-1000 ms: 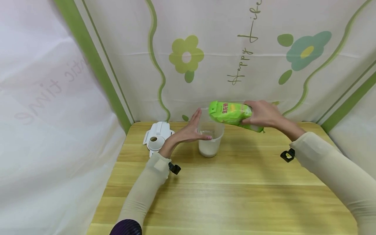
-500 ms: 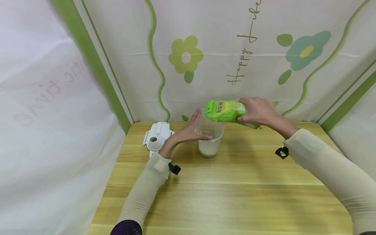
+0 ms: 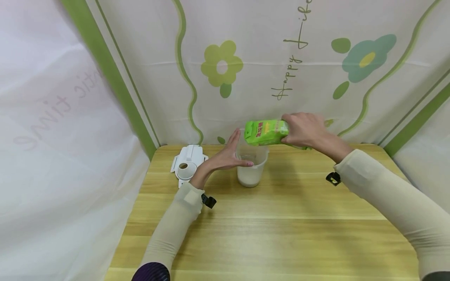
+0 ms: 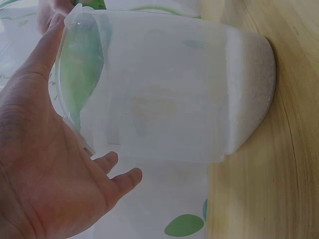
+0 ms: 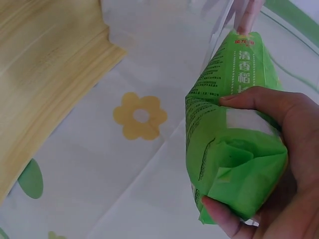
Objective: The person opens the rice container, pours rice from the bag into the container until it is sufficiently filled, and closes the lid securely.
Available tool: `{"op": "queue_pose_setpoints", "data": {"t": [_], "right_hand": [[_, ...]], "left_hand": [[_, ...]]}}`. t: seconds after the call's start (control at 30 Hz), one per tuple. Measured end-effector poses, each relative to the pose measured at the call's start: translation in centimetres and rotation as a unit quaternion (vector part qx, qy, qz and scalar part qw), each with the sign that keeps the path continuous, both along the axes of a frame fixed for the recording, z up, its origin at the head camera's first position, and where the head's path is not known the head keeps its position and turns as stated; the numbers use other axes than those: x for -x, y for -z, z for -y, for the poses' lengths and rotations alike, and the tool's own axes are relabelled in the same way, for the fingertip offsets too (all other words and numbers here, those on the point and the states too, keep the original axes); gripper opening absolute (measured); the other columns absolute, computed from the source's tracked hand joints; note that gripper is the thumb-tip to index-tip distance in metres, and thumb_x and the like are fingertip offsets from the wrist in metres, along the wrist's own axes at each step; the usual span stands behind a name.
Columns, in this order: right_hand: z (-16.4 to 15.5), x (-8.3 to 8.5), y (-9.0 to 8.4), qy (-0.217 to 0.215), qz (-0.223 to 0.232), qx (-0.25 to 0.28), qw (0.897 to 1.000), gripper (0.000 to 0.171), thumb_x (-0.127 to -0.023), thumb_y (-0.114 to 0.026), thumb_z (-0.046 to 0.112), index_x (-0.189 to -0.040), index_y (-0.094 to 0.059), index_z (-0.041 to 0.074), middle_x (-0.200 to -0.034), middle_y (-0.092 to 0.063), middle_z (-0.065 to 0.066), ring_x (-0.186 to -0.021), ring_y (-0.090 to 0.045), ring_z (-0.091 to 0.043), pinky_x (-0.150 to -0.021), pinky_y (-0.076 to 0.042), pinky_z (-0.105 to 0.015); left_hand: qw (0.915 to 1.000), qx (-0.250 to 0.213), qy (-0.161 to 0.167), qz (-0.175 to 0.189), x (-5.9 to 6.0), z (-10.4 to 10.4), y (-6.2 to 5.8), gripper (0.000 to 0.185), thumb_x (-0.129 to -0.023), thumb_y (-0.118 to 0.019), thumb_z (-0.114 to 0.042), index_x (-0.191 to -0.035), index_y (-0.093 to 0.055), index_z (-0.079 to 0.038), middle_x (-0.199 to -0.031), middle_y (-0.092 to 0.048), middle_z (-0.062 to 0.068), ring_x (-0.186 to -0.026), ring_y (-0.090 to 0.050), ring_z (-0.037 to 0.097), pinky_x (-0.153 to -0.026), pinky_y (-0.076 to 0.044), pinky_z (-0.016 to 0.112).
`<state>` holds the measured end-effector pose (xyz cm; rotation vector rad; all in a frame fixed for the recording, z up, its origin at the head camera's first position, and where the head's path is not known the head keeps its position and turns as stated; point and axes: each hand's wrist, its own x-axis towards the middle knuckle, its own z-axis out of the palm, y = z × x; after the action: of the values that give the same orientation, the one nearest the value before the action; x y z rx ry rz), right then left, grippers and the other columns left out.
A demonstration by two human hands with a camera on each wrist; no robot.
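Observation:
My right hand [image 3: 304,130] grips a bright green rice bag [image 3: 265,132], tipped on its side with its far end over a tall translucent container [image 3: 251,173]. In the right wrist view the thumb and fingers wrap around the folded bottom of the bag. The container stands upright on the table, and the left wrist view shows a layer of white grains [image 4: 251,79] at its bottom. My left hand [image 3: 225,157] touches the container's rim on its left side, thumb across the front and straight fingers spread towards the back. The bag's mouth is hidden in the head view.
A white plastic lid [image 3: 198,155] with a round white cup-like piece [image 3: 187,171] lies left of the container, just behind my left forearm. The wooden table [image 3: 263,234] ends at a printed white curtain [image 3: 253,89] close behind the container. More curtain hangs at both sides.
My right hand has moved left and slightly up with the bag, bringing its end further over the container; it slows in the last half second. The left hand keeps its place.

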<state>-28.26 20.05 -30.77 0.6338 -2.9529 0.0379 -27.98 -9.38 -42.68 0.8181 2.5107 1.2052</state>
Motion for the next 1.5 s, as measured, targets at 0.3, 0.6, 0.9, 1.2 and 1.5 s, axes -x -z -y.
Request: {"op": "queue_pose_setpoints", "data": {"t": [0.3,0.6,0.9,1.2,1.5], "right_hand": [[0.7,0.1,-0.3,-0.008,-0.024,-0.015,1.000,0.044,-0.076,-0.085,0.032,-0.108,-0.066,0.008,-0.085,-0.066,-0.009,-0.067,-0.055,-0.026,-0.051,-0.040,-0.041],[0.9,0.2,-0.4,-0.010,-0.038,-0.025,0.999,0.043,-0.075,-0.084,0.031,-0.107,-0.067,0.007,-0.086,-0.067,-0.010,-0.068,-0.057,-0.027,-0.050,-0.041,-0.043],[1.0,0.4,-0.4,-0.015,-0.050,-0.032,0.998,0.042,-0.075,-0.084,0.030,-0.105,-0.066,0.006,-0.083,-0.066,-0.010,-0.066,-0.056,-0.027,-0.048,-0.042,-0.043],[1.2,0.6,-0.5,-0.020,-0.064,-0.037,0.997,0.044,-0.075,-0.086,0.030,-0.106,-0.067,0.005,-0.087,-0.068,-0.013,-0.068,-0.059,-0.029,-0.049,-0.045,-0.047],[1.4,0.6,-0.7,-0.020,-0.069,-0.049,0.996,0.043,-0.077,-0.085,0.027,-0.109,-0.067,0.005,-0.092,-0.069,-0.014,-0.075,-0.062,-0.033,-0.052,-0.049,-0.051]], "left_hand": [[1.0000,0.003,0.002,-0.005,0.2,0.1,0.1,0.133,-0.089,-0.083,-0.046,-0.167,0.021,-0.020,-0.177,0.021,0.006,-0.162,0.017,0.019,-0.131,-0.010,0.054],[1.0000,0.000,0.000,-0.008,0.0,0.0,0.1,0.132,-0.088,-0.083,-0.043,-0.168,0.018,-0.013,-0.177,0.020,0.008,-0.163,0.015,0.021,-0.131,-0.012,0.056],[1.0000,-0.002,0.002,-0.002,0.0,0.0,0.1,0.134,-0.087,-0.083,-0.046,-0.167,0.022,-0.021,-0.177,0.022,0.004,-0.163,0.016,0.018,-0.131,-0.011,0.054],[1.0000,0.001,0.002,-0.009,-0.1,0.2,0.0,0.134,-0.087,-0.082,-0.050,-0.168,0.020,-0.020,-0.177,0.020,0.007,-0.163,0.014,0.019,-0.131,-0.012,0.054],[1.0000,-0.003,-0.001,-0.003,-0.2,0.1,0.2,0.135,-0.086,-0.082,-0.055,-0.168,0.020,-0.023,-0.177,0.021,0.002,-0.163,0.015,0.017,-0.131,-0.011,0.054]]}}
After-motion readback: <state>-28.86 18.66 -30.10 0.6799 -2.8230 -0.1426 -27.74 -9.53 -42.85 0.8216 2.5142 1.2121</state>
